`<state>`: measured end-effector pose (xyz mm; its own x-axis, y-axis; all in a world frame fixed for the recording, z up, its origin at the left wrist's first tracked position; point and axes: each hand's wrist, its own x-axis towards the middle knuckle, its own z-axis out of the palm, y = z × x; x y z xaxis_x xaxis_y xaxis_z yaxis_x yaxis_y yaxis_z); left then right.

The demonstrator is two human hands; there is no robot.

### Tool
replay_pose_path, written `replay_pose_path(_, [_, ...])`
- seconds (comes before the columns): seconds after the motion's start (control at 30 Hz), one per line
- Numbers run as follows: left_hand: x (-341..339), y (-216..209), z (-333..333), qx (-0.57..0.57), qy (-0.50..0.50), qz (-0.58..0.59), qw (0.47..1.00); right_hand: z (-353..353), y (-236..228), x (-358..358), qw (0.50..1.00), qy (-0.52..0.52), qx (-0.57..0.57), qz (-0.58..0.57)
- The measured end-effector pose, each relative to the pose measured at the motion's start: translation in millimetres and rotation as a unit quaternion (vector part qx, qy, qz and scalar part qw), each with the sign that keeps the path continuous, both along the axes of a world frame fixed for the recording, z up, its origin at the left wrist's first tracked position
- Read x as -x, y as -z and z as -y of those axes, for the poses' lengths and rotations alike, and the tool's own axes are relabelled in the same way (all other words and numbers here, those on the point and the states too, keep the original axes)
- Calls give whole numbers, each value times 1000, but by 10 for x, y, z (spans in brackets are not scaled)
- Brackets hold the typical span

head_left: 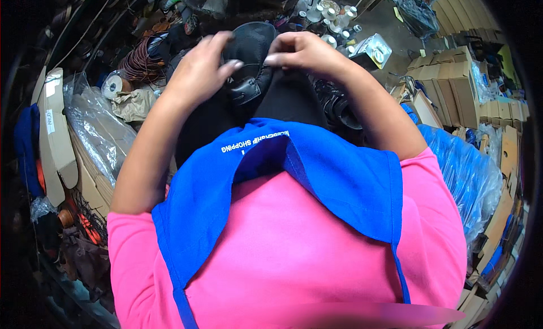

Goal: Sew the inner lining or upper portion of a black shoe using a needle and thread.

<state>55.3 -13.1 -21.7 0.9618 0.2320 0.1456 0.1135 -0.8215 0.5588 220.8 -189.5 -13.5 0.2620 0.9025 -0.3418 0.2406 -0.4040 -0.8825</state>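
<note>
One dark blue cloth (pixel 28 153) showed at the far left, next to long pale cardboard pieces (pixel 61 139). A clear plastic sheet (pixel 96 117) lay just beyond them in crumpled folds, and near its upper end were a pale-rimmed spool (pixel 114 84), a crumpled beige cloth (pixel 134 104) and a coil of reddish-brown cord (pixel 140 62). Farther right, the left hand (pixel 210 69) reached over the left edge of a black shoe piece (pixel 250 53), its fingers bent and its thumb laid toward the middle; the hand was slightly blurred, so I could not tell whether its grip was firmly closed. The shoe piece was between the two hands, over the black-clad legs (pixel 291 100), its rounded end pointing away from the body. Nearer the wearer, a blue apron (pixel 345 165) spread across a pink shirt (pixel 317 244). The right hand (pixel 283 52) had its grip narrowed, thumb and forefinger pinching the right edge of the shoe piece. Beyond that hand stood a cluster of white containers (pixel 334 23), with a small pale box (pixel 374 52) beside them. At the right were stacked brown cardboard boxes (pixel 447 83) and, closer in, a blue plastic-wrapped bundle (pixel 458 170).
</note>
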Motion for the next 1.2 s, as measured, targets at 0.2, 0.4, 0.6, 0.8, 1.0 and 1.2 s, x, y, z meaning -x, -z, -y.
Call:
replay_pose_path(0.2, [709, -194, -540, 50, -16, -153, 987, 265, 239, -50, 964, -63, -113, 233])
replay_pose_path(0.4, [468, -345, -690, 391, -174, -48, 903, 32, 437, -160, 923, 357, -145, -19])
replay_pose_path(0.6, [-19, -303, -222, 812, -116, 216, 530, 79, 260, -37, 696, 414, -259, -527])
replay_pose_path(0.8, [23, 157, -683, 801, -242, 111, 535, 543, 359, 11, 816, 234, -244, -470])
replay_pose_path(1.0, [246, 213, -1196, 479, -265, 23, 836, 1127, 461, -292, 961, 215, -7, -173])
replay_pose_path(1.2, [146, 132, -805, 140, -141, 163, 967, 1041, 132, -497, 960, 155, -1, 233])
